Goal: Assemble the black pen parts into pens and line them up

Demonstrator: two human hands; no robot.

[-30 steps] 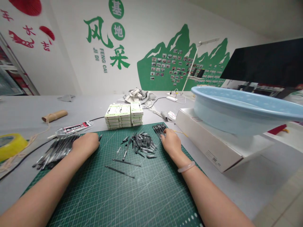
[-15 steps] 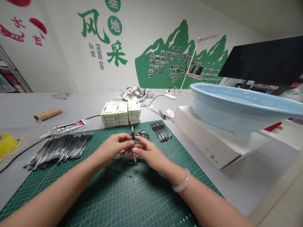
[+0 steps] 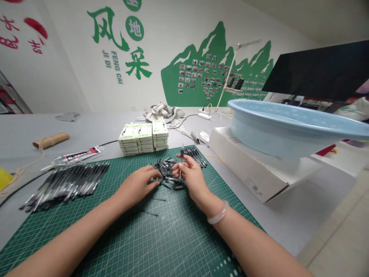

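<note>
My right hand [image 3: 191,175] grips a pen [image 3: 182,154] held upright, its tip pointing up. Beside it, my left hand [image 3: 140,181] is at the left edge of a loose pile of small black and clear pen parts, probably caps [image 3: 165,166]. Its thumb and forefinger are curved and slightly apart, with nothing visible between them. Two thin dark rods, like refills [image 3: 150,213], lie on the green cutting mat [image 3: 161,238] just below the left hand. Behind the right hand, a row of pens [image 3: 197,156] is partly hidden.
Many pens [image 3: 69,184] lie side by side at the mat's left. Stacked small boxes [image 3: 143,139] stand at its back edge, near a plastic packet [image 3: 79,155]. To the right, a blue basin [image 3: 268,129] rests on a white carton [image 3: 245,169]. A cardboard tube [image 3: 52,140] lies far left.
Both hands were together on the pen. Now they are apart: the right has carried the pen to the right, and the left has let go and moved to the pile. The view has shifted slightly.
</note>
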